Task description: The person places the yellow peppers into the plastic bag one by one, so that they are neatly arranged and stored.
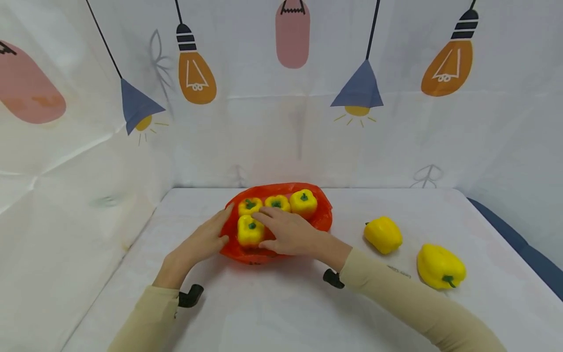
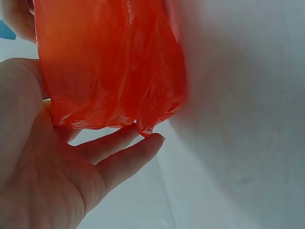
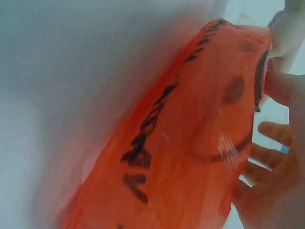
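A red plastic bag (image 1: 324, 215) lies spread on the white table with its mouth up and several yellow bell peppers inside. My left hand (image 1: 203, 239) is at the bag's left side. In the left wrist view its extended fingers (image 2: 128, 164) touch the bag's outside. Over the bag's front part reaches my right hand (image 1: 292, 232), its fingertips close to the front bell pepper (image 1: 249, 233). The right wrist view shows spread, loosely bent fingers (image 3: 269, 155) at the bag's rim; I see nothing gripped. Black print marks the bag's side (image 3: 190, 138).
Two more yellow bell peppers lie on the table to the right, one farther back (image 1: 383, 235) and one nearer (image 1: 441, 267). A white curtain (image 1: 272, 132) printed with lamps hangs behind the table. Something dark blue (image 1: 519, 239) shows beyond the table's right edge.
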Tool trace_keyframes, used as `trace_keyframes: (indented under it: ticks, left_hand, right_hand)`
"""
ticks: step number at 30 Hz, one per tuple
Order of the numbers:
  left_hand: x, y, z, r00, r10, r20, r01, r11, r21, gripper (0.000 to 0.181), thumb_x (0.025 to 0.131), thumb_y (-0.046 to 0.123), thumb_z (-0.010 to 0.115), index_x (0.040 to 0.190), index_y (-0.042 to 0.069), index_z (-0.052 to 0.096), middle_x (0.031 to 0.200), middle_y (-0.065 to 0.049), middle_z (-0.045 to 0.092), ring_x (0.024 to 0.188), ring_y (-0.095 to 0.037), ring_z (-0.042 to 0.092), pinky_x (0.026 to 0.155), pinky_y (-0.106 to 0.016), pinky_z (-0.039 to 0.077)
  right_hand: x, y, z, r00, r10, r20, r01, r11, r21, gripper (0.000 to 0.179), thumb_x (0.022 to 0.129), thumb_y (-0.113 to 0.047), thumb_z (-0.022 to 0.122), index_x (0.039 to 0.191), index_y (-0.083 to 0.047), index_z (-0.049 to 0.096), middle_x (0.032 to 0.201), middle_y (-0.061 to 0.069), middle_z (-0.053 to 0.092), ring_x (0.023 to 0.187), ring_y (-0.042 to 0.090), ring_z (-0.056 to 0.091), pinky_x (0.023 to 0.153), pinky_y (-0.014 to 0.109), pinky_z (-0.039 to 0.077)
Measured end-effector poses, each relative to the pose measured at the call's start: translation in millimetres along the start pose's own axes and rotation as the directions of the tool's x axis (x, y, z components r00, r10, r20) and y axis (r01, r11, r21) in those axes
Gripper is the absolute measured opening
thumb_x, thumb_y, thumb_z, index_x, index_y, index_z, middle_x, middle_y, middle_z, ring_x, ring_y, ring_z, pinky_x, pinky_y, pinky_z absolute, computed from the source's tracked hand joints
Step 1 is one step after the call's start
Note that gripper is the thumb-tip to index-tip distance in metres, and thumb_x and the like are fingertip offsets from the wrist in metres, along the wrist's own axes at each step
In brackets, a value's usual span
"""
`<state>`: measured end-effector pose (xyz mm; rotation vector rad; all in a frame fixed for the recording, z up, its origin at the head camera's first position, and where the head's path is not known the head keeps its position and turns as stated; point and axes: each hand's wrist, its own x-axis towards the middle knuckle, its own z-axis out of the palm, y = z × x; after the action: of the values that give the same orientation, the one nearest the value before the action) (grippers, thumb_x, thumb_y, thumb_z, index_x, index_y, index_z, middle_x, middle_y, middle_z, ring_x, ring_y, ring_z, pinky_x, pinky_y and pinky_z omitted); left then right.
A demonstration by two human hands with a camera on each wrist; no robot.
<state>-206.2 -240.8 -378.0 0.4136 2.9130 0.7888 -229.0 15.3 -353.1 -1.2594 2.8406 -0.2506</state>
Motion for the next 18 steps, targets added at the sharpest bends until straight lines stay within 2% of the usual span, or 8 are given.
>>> trace_keyframes:
  ticks: [7, 13, 18]
  left_hand:
    - [1.3, -1.5, 2.0, 1.0, 0.006, -0.001, -0.006, 1.0, 0.004, 0.078, 0.096, 0.009, 0.052, 0.161, 0.01, 0.01, 0.166, -0.015, 0.018, 0.153, -0.036, 0.021, 0.122, -0.058, 0.023]
    - [0.5, -3.8, 1.3, 1.0, 0.023, -0.009, -0.022, 1.0, 0.02, 0.077, 0.095, 0.008, 0.051, 0.16, 0.008, 0.01, 0.166, -0.017, 0.018, 0.152, -0.039, 0.021, 0.122, -0.059, 0.022]
    - [-1.3, -4.8, -0.7, 1.0, -0.002, 0.001, 0.002, 1.0, 0.022, 0.078, 0.095, 0.009, 0.052, 0.161, 0.009, 0.01, 0.166, -0.016, 0.019, 0.152, -0.038, 0.022, 0.121, -0.059, 0.024]
  right_hand:
    - [-14.0, 10.7, -16.0, 0.999, 0.014, 0.03, -0.013, 1.0, -0.018, 0.066, 0.094, -0.046, 0.061, 0.153, -0.026, 0.037, 0.157, 0.001, 0.04, 0.143, 0.02, 0.043, 0.111, 0.042, 0.047]
    - [-27.1, 25.7, -27.0, 0.997, 0.059, 0.042, -0.057, 0.998, -0.032, 0.063, 0.095, -0.04, 0.063, 0.151, -0.025, 0.041, 0.156, 0.002, 0.041, 0.144, 0.023, 0.041, 0.111, 0.045, 0.047]
    - [-38.4, 42.1, -30.6, 0.997, 0.07, 0.022, -0.068, 0.996, -0.061, 0.063, 0.094, -0.038, 0.065, 0.15, -0.023, 0.043, 0.153, 0.005, 0.045, 0.142, 0.024, 0.043, 0.108, 0.046, 0.049]
